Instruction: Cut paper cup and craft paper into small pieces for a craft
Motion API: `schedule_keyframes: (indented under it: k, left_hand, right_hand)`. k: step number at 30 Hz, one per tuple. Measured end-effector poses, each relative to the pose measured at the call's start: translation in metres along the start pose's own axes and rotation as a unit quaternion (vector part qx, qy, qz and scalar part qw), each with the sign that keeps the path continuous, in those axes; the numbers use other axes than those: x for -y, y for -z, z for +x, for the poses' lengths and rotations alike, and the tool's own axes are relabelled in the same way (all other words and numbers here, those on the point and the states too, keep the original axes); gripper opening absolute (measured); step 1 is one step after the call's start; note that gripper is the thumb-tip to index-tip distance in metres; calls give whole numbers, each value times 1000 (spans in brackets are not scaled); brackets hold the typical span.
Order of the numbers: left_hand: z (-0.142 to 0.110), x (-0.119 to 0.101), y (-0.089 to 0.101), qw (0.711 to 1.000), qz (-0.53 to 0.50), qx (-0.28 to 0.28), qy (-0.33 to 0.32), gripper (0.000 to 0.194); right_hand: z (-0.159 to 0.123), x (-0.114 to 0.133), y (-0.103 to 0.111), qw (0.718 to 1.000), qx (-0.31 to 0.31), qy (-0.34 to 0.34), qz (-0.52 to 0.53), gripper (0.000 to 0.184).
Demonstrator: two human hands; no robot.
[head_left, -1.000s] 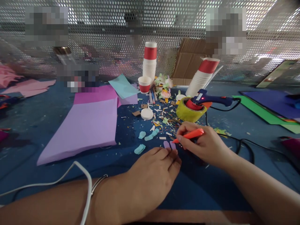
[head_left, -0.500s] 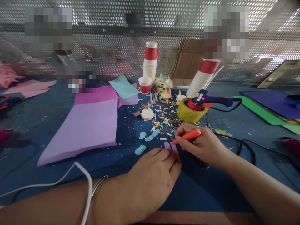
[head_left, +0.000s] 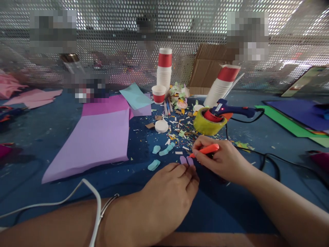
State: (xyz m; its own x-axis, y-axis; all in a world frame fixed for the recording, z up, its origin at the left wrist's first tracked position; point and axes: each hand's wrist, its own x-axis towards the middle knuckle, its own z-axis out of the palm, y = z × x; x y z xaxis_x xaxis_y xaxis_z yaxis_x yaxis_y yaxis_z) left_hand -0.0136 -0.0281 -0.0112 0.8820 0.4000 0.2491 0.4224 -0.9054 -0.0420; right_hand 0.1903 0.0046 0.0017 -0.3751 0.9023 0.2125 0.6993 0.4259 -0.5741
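Note:
My right hand (head_left: 224,159) grips an orange felt-tip pen (head_left: 209,148), its tip down at the small purple paper pieces (head_left: 183,160). My left hand (head_left: 167,197) bends its fingers over the lower ends of those pieces and holds them against the blue tabletop. The fingertips and the covered part of the paper are hidden. Just beyond my left hand lie light-blue paper cut-outs (head_left: 154,165). A large lilac sheet (head_left: 95,140) spreads to the left.
A glue gun (head_left: 233,110) with a lit red light rests on a yellow tape roll (head_left: 205,126); its black cable runs right. Paper cup stacks (head_left: 163,73) stand at the back, before a perforated metal screen. Paper scraps litter the middle. A white cable (head_left: 84,185) crosses my left wrist.
The orange pen's back end has shifted very slightly left. Both hands otherwise stay in the same place, and the view has tilted a touch.

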Motion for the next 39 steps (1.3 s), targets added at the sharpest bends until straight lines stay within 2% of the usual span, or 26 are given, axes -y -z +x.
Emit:
schedule_keyframes:
  k: [17,25,33,39]
  left_hand:
    - [0,-1,-5,1000,9,-8,3,30]
    - [-1,-2,-5,1000,5,-6,-3,31]
    - [0,-3,-2,1000,9,17,-3,34]
    - [1,-3,2,999,10,49,-2,36]
  right_hand:
    - [-1,0,0,1000,-17,1,-22,14]
    - [-1,5,3,999,-44,-13,17,15]
    - [-1,7,-3,996,-11,2,91,13]
    - [1,8,-6,995,0,2,101,12]
